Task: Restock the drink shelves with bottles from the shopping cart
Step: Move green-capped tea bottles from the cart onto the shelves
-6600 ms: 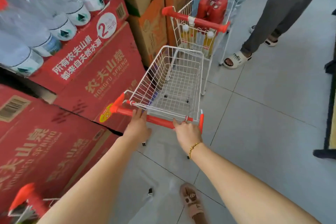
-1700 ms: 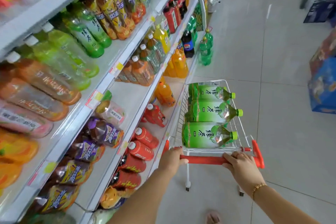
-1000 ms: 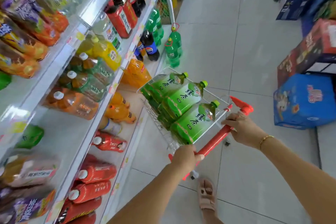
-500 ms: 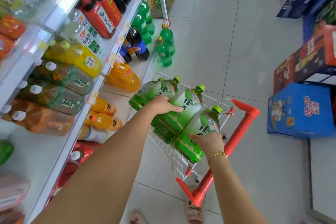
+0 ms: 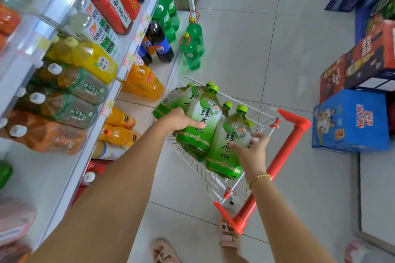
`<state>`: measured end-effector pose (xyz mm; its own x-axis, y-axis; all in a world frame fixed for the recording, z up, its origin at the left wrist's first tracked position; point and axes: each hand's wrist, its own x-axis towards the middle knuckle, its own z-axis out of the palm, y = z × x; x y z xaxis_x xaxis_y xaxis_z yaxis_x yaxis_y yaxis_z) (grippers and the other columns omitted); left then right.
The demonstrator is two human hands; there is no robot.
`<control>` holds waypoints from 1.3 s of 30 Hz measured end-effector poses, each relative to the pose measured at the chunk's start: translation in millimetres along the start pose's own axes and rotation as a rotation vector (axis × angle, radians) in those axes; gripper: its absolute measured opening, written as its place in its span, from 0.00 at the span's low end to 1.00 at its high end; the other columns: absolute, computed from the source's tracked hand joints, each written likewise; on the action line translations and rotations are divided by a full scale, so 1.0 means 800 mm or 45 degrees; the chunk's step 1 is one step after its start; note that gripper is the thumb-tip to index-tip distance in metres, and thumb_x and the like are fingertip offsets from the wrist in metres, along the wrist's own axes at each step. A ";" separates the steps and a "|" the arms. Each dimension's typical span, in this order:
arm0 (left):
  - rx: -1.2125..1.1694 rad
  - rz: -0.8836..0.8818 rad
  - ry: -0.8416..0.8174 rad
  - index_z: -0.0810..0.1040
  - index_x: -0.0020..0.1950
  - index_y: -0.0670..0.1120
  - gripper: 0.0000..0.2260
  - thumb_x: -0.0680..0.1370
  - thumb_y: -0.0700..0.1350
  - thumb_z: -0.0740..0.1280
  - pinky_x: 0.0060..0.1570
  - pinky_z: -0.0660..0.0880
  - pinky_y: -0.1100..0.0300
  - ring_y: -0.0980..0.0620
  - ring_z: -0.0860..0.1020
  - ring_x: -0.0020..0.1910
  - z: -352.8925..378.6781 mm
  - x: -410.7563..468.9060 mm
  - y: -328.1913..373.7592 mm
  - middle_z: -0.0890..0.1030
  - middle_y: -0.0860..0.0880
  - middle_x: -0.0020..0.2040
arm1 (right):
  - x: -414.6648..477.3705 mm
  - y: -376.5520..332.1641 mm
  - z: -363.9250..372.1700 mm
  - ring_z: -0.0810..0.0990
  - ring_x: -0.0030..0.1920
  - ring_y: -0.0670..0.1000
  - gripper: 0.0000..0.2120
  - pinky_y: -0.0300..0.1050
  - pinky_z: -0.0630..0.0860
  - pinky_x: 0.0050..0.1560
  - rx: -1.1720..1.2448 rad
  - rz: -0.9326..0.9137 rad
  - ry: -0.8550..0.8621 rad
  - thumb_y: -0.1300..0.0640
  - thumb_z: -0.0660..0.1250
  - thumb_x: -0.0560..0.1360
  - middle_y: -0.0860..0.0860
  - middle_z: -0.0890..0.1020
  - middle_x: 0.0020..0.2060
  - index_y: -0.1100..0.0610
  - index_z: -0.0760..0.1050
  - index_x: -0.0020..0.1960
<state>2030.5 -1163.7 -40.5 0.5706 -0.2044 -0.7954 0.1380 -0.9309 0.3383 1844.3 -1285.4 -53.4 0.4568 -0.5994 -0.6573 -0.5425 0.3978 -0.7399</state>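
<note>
**Beside the drink shelves (image 5: 47, 177), two bottles are coming up**

Head view: a moment ago your hands were only reaching into the shopping cart (image 5: 259, 111). Now your left hand (image 5: 179, 120) grips one green bottle (image 5: 201, 132) round its middle, with the fingers (image 5: 196, 125) curled over the label. Your right hand (image 5: 250, 151) grips the other green bottle (image 5: 224, 156) higher up, with its fingers wrapped round it too. Both bottles have tipped up, caps pointing away from you. Their bottoms look like they are still down in the cart.

So I think the lifting has begun, but nothing has reached the shelves yet. More green bottles (image 5: 171, 102) lie in the cart behind these two.

Each bottle is big and full. It is see-through green, with a green label, big writing on it and a bright green cap. They look heavy, so hold tight.
</note>
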 end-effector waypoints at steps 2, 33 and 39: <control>-0.109 0.020 0.065 0.71 0.64 0.44 0.51 0.47 0.67 0.76 0.59 0.74 0.45 0.44 0.76 0.59 0.001 -0.006 -0.016 0.76 0.46 0.62 | 0.009 -0.012 -0.001 0.78 0.55 0.57 0.41 0.54 0.76 0.58 0.052 0.132 -0.066 0.63 0.78 0.62 0.57 0.72 0.58 0.55 0.58 0.67; -1.030 0.000 1.715 0.68 0.64 0.45 0.36 0.60 0.40 0.81 0.50 0.65 0.76 0.55 0.74 0.52 -0.027 -0.158 -0.540 0.75 0.51 0.55 | -0.184 0.087 0.436 0.70 0.42 0.36 0.37 0.20 0.66 0.40 -0.650 -1.229 -0.907 0.52 0.81 0.56 0.33 0.72 0.43 0.51 0.68 0.60; -1.115 0.080 1.858 0.67 0.66 0.42 0.37 0.61 0.42 0.80 0.52 0.63 0.78 0.58 0.72 0.53 -0.030 -0.124 -0.580 0.74 0.51 0.57 | -0.183 0.117 0.523 0.75 0.42 0.34 0.36 0.21 0.69 0.41 -0.483 -1.418 -0.975 0.54 0.80 0.58 0.35 0.76 0.44 0.48 0.66 0.61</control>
<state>1929.7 -704.0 -106.5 0.7370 0.6594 0.1484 0.1747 -0.3979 0.9006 2021.6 -869.5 -86.3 0.9666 0.0994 0.2361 0.2556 -0.3120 -0.9150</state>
